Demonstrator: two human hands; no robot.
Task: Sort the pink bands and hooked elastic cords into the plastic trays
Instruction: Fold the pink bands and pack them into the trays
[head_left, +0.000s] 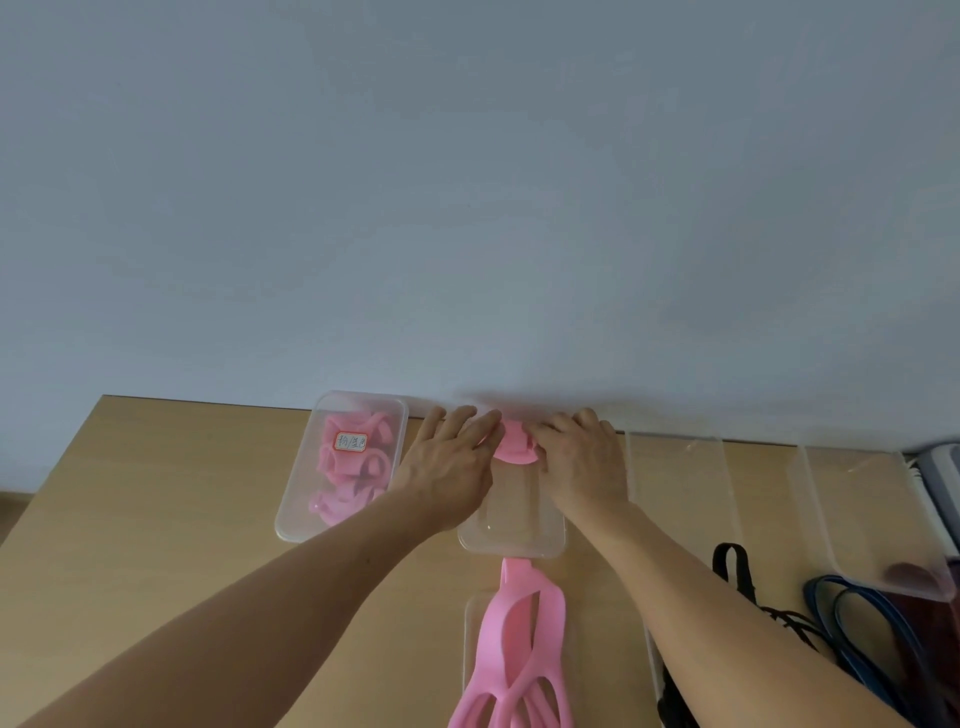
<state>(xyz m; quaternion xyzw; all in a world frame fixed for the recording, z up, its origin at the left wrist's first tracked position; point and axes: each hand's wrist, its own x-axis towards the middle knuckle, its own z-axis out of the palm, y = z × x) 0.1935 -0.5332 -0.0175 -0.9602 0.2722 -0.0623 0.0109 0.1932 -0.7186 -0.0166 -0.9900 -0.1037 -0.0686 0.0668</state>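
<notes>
Both my hands reach to the far end of a clear plastic tray (511, 540) at the table's back edge. My left hand (449, 465) and my right hand (579, 460) hold a folded pink band (511, 444) between their fingers over that tray. To the left stands a labelled clear tray (296, 512) with several pink bands (345, 480) in it. Near me, a bunch of long pink bands (511, 654) lies over another clear tray (470, 644). Black hooked cords (737, 577) and blue cords (857, 618) lie at the right.
Two clear trays (680, 499) (878, 519) stand at the back right on the wooden table (156, 519). A pale wall rises straight behind the table. A grey object (940, 467) sits at the far right edge.
</notes>
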